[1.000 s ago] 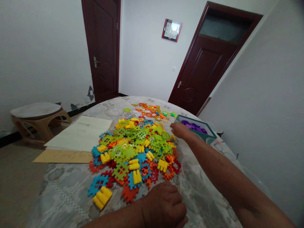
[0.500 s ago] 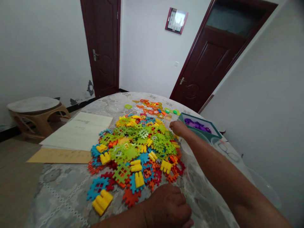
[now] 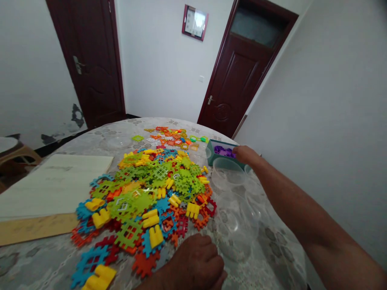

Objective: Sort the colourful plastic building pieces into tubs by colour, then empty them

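Observation:
My right hand (image 3: 243, 153) reaches over the near right side of a green box (image 3: 225, 158). Its fingers touch or hover just above the purple interlocking pieces (image 3: 223, 150) inside, and the fingertips are hidden from me. My left hand (image 3: 198, 259) rests on the table as a loose fist, with nothing seen in it. Just beyond it spreads a heap of plastic building pieces: green gear-edged plates (image 3: 160, 173), blue plates (image 3: 90, 259), red-orange plates (image 3: 145, 262) and yellow double-tube connectors (image 3: 155, 236).
Clear plastic tubs (image 3: 228, 175) stand between the heap and my right arm. A smaller pile of orange pieces (image 3: 171, 139) lies farther back. White paper sheets (image 3: 57, 181) lie at the left over brown card (image 3: 39, 228). A stool (image 3: 21, 157) stands beyond the table.
My right hand has moved from beside the heap to the green box. My left hand stays low on the table, still curled. The view has turned a little to the right.

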{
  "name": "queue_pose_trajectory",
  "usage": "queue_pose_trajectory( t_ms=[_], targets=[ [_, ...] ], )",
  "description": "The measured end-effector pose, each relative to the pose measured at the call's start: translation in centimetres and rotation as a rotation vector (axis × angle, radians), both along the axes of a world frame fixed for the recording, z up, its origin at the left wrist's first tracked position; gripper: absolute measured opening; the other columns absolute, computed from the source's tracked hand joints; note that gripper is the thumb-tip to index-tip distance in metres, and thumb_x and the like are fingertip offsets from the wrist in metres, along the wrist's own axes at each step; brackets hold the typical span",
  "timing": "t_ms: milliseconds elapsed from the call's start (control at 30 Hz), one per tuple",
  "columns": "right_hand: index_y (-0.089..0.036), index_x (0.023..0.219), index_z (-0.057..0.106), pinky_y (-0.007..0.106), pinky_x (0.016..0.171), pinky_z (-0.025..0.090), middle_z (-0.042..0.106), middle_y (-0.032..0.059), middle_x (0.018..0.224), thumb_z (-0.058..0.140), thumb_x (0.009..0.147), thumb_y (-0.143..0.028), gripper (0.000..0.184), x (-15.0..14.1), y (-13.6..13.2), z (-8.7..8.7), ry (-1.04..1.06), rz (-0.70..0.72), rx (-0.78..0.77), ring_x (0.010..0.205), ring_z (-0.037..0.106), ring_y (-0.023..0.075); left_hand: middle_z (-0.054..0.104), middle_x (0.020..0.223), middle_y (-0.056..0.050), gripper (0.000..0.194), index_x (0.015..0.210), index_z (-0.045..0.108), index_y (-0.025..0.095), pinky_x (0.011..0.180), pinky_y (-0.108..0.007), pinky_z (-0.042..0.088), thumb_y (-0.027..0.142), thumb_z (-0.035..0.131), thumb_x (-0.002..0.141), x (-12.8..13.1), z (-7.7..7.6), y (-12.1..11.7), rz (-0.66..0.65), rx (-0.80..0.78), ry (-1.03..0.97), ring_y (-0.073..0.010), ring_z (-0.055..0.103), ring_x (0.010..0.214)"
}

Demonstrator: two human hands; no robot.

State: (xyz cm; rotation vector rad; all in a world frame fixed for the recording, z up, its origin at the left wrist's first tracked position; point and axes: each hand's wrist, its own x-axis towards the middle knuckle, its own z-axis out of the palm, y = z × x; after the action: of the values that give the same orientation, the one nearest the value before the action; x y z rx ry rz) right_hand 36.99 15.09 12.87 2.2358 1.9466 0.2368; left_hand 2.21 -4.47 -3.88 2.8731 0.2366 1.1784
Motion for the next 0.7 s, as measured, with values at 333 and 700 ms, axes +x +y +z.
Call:
queue_pose_trajectory(
  t_ms=[333,700],
  targets=[
    [-0.017,0.124,0.078,0.031,0.1,0.049,0.076,0.0146,0.127,0.06,0.094,-0.019,0.035,4.5,-0.3,-4.4,0.001,-0.044,-0.087,0.118,0.068,0.0286,0.046,0.059,0.002,0.039,0.07,0.044,0.024,0.051,-0.034,0.028,0.039,0.066,0.098,1.1,-1.0,0.1,-0.001,0.124,-0.107,-0.0141,0.045,0.054],
    [-0.019,0.124,0.076,0.037,0.095,0.052,0.075,0.0179,0.125,0.055,0.101,-0.028,0.032,5.0,0.2,-3.4,-0.064,-0.077,0.0,0.117,0.069,0.0314,0.047,0.06,0.004,0.039,0.074,0.046,0.023,0.052,-0.034,0.026,0.034,0.076,0.095,0.9,-1.4,0.1,-0.015,0.167,-0.009,-0.0138,0.044,0.055]
  ],
)
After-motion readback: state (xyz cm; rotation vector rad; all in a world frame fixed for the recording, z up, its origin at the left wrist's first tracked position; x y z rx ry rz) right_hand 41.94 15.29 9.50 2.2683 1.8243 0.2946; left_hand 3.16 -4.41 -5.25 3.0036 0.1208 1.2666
